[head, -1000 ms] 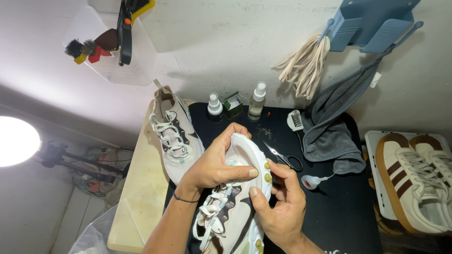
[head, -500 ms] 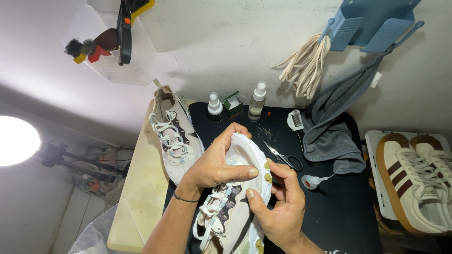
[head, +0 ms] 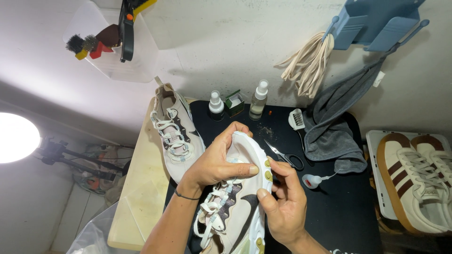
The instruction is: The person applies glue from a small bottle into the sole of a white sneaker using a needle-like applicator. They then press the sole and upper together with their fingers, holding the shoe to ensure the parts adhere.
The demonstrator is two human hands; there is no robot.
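Observation:
My left hand grips the toe end of a pale sneaker with white laces and a dark swoosh, held over the black mat. My right hand holds the sneaker's sole edge, thumb and fingers pinching beside the small round studs on the midsole. The matching second sneaker lies on its side to the left, partly on the wooden board.
On the mat lie scissors, a small white brush, a little squeeze bottle, two spray bottles and a green box. A grey towel hangs right. A brown-striped shoe pair sits far right. A bright lamp glows left.
My right thumb has shifted slightly along the sole edge. The sneaker and my left hand stay where they were.

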